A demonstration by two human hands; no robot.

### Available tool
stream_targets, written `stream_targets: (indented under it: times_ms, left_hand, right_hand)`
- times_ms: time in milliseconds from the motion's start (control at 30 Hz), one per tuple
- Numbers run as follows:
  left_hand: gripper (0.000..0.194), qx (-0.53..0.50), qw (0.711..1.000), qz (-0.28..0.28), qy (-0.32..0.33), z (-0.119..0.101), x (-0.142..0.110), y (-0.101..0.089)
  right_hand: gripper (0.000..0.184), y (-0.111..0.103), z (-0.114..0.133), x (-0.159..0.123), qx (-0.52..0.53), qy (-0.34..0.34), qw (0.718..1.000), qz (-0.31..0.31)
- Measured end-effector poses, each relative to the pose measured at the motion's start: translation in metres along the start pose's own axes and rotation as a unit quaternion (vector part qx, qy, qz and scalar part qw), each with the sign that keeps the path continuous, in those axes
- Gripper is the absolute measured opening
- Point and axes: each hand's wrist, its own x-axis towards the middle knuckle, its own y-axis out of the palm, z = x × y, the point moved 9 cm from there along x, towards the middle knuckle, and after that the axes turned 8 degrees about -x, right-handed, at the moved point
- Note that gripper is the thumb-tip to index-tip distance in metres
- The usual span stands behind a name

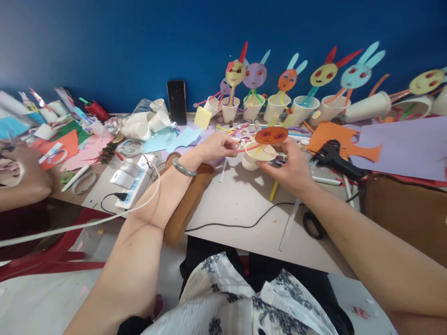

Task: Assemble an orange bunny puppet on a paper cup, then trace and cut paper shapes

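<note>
Over the table, my right hand (293,168) grips a white paper cup (249,162) by its rim and side. An orange paper face (271,135) with red eyes and pale yellow ears rises above the cup, partly covered by my fingers. My left hand (220,148), wearing a bangle, pinches the outer end of a thin red strip (248,149) that reaches to the cup's rim. Whether that strip is paper or a straw, I cannot tell. Behind stand several finished cups with paper rabbit faces, among them an orange face (287,80) and a light blue face (356,76).
A black glue gun (340,160) lies right on orange paper; its cord crosses the table. Scissors (313,225) lie near my right forearm. Left are a power strip (137,182), a brown pouch (190,200) and a phone (177,102) against the wall. Another person's arm (28,179) is far left.
</note>
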Motion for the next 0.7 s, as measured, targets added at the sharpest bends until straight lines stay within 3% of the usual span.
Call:
stream_targets:
  times_ms: [167, 700]
  left_hand:
    - [0.019, -0.026, 1.000, -0.014, 0.007, -0.0015, 0.0009, -0.0012]
    - [0.019, -0.123, 0.992, 0.024, -0.012, 0.0024, -0.0007, 0.0024]
  right_hand:
    - [0.062, -0.0003, -0.0033, -0.0007, 0.011, 0.006, 1.000, -0.002]
    - [0.055, -0.0001, 0.0013, 0.0003, 0.043, 0.044, 0.998, 0.023]
